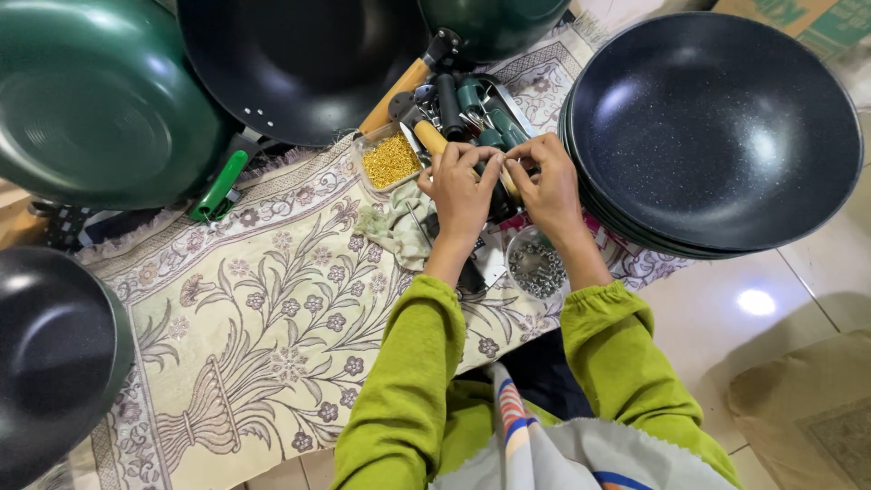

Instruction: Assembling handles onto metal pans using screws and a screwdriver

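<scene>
A: Any packaging or labels on my feed?

B: Barely. I've got one cardboard box point(789, 18) up at about one o'clock, right at the top edge, half cut off. Plain brown, flat-sided, with green printing on it, tucked behind the stack of black pans point(717, 136).

A: Signs or screens?

B: I see none. That box is the only package I can make out.

A floral rug point(272, 299) covers the tiled floor point(771, 299). On the rug, beside a tray of yellow bits point(390, 160), lie loose handles point(454, 109), with a stack of dark pans point(717, 127) to that tray's right.
</scene>
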